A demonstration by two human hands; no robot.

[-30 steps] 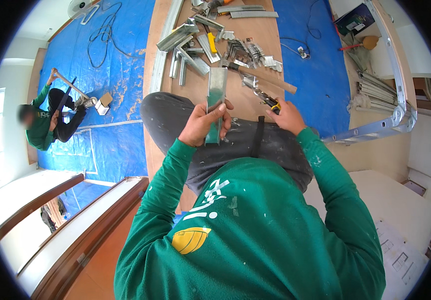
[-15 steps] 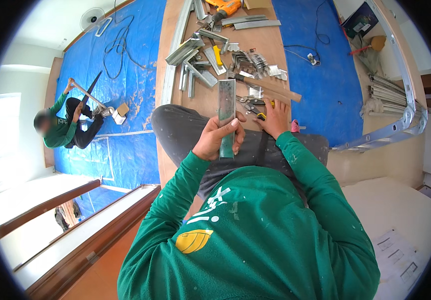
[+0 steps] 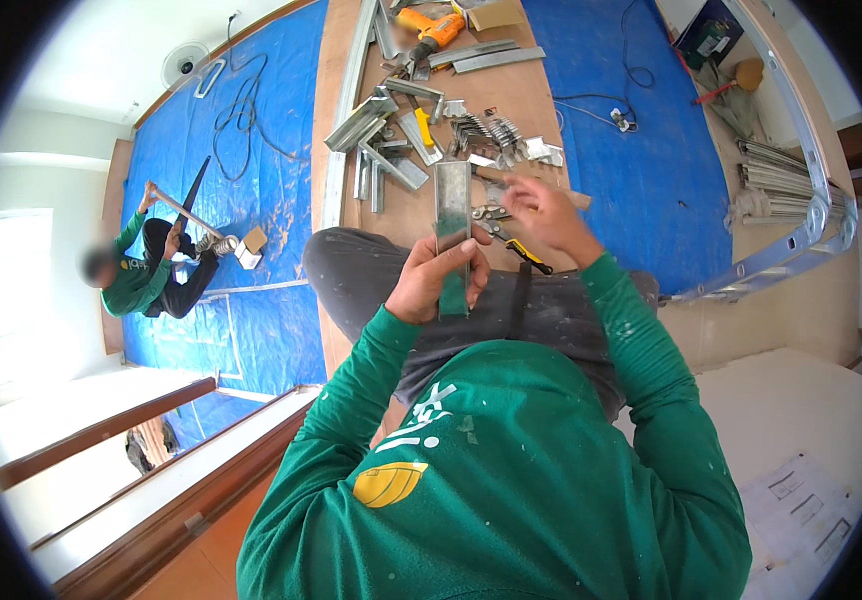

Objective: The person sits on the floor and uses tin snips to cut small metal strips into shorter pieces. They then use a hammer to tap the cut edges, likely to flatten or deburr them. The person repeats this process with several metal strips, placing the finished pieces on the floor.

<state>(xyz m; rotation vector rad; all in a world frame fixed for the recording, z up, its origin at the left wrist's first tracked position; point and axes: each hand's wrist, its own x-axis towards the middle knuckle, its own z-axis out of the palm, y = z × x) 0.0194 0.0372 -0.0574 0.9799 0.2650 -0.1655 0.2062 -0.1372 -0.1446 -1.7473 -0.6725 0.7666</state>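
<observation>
Hands, head view: the left hand (image 3: 427, 280) is closed around the lower part of a metal channel (image 3: 453, 200), thumb across its face. The channel is held in front of the lap, its long side pointing away from the body. The right hand (image 3: 551, 220) is raised, empty as far as the blur shows, with fingers loosely extended toward the left. It appears over the near end of the work area, in front of part of a wooden bar (image 3: 578, 200).

Snips (image 3: 529, 257) with yellow-and-black handles lie just below the right hand; the handles overlap the trousers (image 3: 371, 280), and the cutting end points toward the board (image 3: 519, 88).

On the board, beyond the channel: a pile of cut metal pieces (image 3: 359, 122) at left, a yellow-handled tool (image 3: 423, 128) beside it, and small metal brackets (image 3: 503, 132) to the right. Farther off: two metal strips (image 3: 499, 60) and an orange drill (image 3: 441, 32).

Blue sheeting (image 3: 651, 210) covers the floor on both sides. At left, a co-worker (image 3: 139, 288) grips a pole (image 3: 181, 212). A ladder (image 3: 751, 275) stands at right.
</observation>
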